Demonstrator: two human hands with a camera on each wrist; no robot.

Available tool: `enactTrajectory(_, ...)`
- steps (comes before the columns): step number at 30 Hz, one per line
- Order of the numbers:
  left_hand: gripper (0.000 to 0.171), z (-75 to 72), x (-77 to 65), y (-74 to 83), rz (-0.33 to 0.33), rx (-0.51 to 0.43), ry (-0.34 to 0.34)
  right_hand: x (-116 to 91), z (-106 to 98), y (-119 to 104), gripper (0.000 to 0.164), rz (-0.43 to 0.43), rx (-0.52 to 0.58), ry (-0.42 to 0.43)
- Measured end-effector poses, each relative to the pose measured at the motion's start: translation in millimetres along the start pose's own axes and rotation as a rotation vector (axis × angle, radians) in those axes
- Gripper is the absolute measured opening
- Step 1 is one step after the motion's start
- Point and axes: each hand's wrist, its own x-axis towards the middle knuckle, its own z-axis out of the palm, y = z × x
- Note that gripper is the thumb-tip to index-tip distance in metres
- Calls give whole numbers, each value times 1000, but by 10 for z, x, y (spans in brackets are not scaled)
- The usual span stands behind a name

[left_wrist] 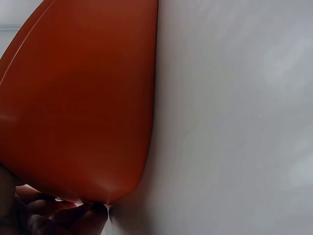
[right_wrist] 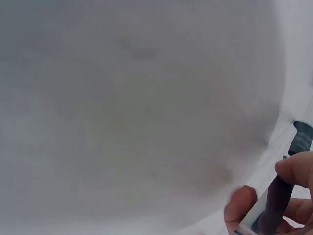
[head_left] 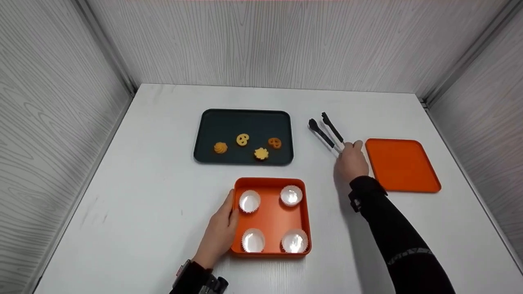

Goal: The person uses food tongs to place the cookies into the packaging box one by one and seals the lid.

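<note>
White table [head_left: 122,196] backed by pale wood-grain walls [head_left: 265,45]. Left hand [head_left: 219,232] clamped on near-left side of orange box [head_left: 267,220]; box sits just right of that hand, four white paper cups [head_left: 249,201] inside, one near each corner. Right hand [head_left: 353,163] pinches tongs [head_left: 336,133], black tips apart, pointing away from it. Flat orange tray [head_left: 402,163] just right of right hand. Dark tray [head_left: 243,120] ahead-left of it, beyond left hand, holding four cookie-like pieces [head_left: 261,154]. Marks on grey sleeve band [head_left: 410,255] behind right hand, unreadable.
</note>
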Motion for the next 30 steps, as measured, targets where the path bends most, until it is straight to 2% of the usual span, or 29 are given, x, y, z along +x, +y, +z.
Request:
enactTrajectory(6,61,20,14,22,-8,-1,-4,2,-96,17,42,-40,1,29)
enactTrajectory(12,61,21,17,7,-15,-4,-3,-31,-174,-62,56,-143,25,-38)
enactTrajectory(20,61,-15,10,-1,-28,-4,-2,-170,-219,-304,52,-303,40,-99)
enactTrajectory(30,60,-2,-9,12,-10,2,2,-319,-205,-548,43,-412,56,-188)
